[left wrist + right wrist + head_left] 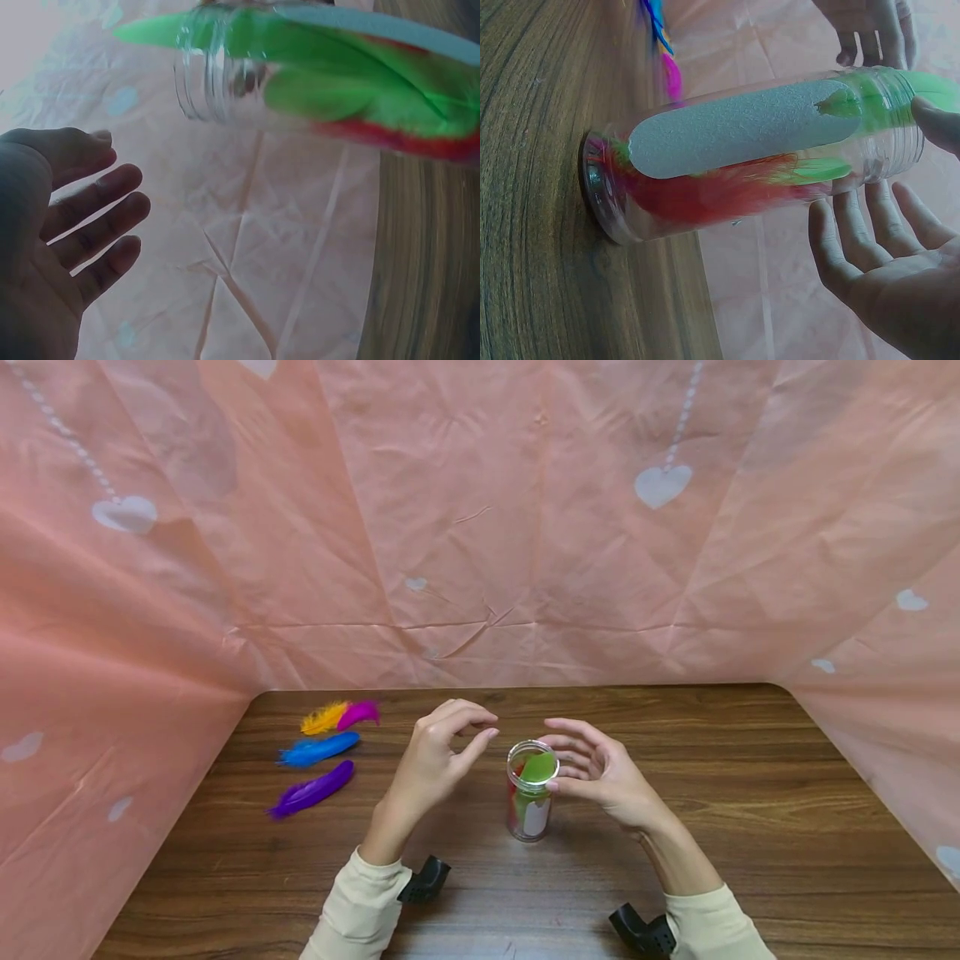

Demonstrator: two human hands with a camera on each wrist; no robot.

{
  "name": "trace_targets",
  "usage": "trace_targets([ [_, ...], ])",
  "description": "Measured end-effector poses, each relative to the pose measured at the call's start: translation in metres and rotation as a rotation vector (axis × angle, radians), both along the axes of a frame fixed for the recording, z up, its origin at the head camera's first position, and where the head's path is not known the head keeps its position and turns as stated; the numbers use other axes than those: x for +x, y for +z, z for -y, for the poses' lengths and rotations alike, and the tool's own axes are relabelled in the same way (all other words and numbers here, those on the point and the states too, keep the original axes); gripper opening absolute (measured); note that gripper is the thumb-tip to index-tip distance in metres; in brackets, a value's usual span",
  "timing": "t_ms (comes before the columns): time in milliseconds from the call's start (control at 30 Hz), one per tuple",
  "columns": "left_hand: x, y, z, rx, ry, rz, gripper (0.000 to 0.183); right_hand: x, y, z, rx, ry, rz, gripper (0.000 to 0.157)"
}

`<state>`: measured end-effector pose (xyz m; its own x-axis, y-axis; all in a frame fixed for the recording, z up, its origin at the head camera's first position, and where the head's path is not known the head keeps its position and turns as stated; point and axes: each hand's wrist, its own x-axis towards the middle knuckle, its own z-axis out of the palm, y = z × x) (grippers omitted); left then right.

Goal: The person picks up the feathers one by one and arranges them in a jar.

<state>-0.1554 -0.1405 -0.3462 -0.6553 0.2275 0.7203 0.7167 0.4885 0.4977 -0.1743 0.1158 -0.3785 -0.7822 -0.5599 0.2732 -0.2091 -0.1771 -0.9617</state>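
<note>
A clear plastic jar [530, 822] stands upright on the table, a pale label [742, 131] on its side. Inside are red feathers [720, 191] and green feathers [322, 94]; one green feather [538, 767] pokes above the rim. My right hand [600, 772] holds the jar lightly near its neck, thumb at the rim and fingers curved around the far side. To the left of the jar, my left hand [442, 747] hovers with bent fingers and nothing between thumb and fingertips.
On the table's left lie a purple feather [311, 791], a blue feather [318, 749], an orange feather [324, 718] and a magenta feather [358, 715]. Pink cloth [480, 543] with pale hearts surrounds the wooden table [750, 793] at the back and sides.
</note>
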Motion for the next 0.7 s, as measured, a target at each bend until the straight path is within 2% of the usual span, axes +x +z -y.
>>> trace_targets([
  [300,-0.009,-0.012,0.019,-0.056,0.119,-0.031,0.012,0.0,0.0,0.0,-0.015,0.009,0.009,0.065],
  [500,-0.012,-0.021,0.033,-0.118,0.192,-0.007,0.011,0.0,0.0,0.0,-0.015,0.008,0.003,0.065],
  [700,-0.014,-0.031,0.053,-0.206,0.329,0.005,0.013,0.0,0.0,0.001,-0.012,0.007,0.005,0.065],
])
